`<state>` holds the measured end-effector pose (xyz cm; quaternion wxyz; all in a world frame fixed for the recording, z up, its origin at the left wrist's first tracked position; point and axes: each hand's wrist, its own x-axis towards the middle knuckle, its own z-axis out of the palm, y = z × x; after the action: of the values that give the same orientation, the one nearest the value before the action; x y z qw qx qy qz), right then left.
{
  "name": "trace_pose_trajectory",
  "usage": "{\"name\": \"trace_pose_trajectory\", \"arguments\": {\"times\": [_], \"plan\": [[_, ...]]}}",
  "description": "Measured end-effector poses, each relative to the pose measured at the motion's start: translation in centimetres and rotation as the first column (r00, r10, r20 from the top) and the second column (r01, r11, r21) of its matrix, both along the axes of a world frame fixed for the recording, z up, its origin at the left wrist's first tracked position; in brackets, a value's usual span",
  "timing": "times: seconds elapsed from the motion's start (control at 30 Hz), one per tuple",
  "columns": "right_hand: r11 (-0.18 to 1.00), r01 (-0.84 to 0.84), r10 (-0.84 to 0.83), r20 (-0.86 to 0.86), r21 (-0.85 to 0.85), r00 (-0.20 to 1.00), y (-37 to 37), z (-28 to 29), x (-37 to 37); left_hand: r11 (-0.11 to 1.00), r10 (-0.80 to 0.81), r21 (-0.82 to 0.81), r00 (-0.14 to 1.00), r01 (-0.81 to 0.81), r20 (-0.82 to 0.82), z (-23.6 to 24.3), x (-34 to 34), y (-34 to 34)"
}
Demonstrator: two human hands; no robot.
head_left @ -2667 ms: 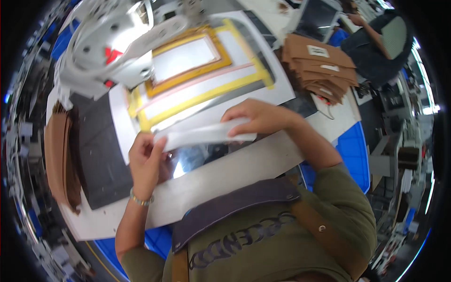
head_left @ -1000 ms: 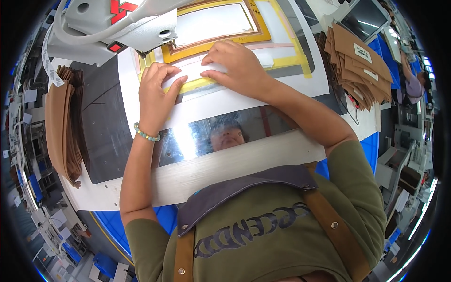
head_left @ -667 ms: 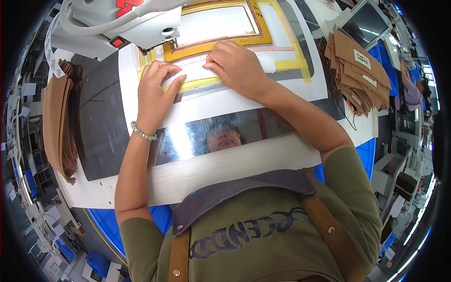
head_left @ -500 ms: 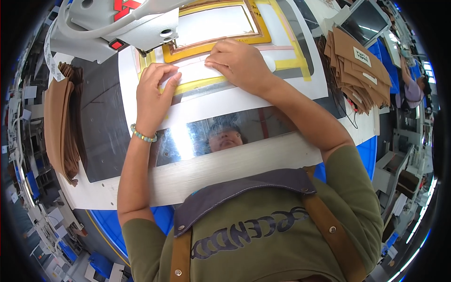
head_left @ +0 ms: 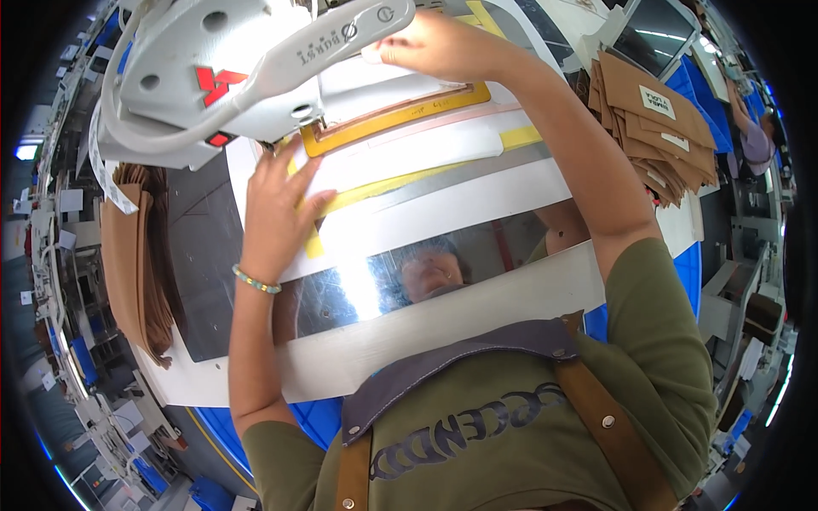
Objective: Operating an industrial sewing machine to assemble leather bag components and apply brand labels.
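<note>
My left hand lies spread on a flat white template beside the left end of a white strip, fingertips near the foot of a grey-white sewing machine. Yellow tape runs below the strip, and a yellow-orange rectangular frame sits above it. My right hand is raised over the template's far part, fingers bent, blurred and partly behind a white arm on the machine; what they touch is unclear.
A mirror-like plate lies at the near edge. Brown pieces are stacked left and right. A screen stands back right, blue bins are below the table, and a co-worker is at far right.
My right hand has left the white strip and moved up toward the machine's arm. My left hand's fingers have straightened from their bend on the strip. The view has shifted slightly.
</note>
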<state>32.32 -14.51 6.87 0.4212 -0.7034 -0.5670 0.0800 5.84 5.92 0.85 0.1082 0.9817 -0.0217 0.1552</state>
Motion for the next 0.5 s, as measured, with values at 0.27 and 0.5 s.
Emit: {"name": "trace_pose_trajectory", "arguments": {"times": [0.27, 0.5], "plan": [[0.855, 0.108, 0.002, 0.21, -0.507, 0.978, 1.1, -3.4, 1.3, 0.996, 0.074, 0.065, 0.989, -0.066, -0.128, -1.0, 0.2, -1.0], [0.916, 0.048, 0.016, 0.156, -0.398, 0.988, 1.8, -4.0, -0.3, 0.995, 0.101, -0.01, 0.986, -0.104, -0.134, -0.9, 0.8, -1.0]]}}
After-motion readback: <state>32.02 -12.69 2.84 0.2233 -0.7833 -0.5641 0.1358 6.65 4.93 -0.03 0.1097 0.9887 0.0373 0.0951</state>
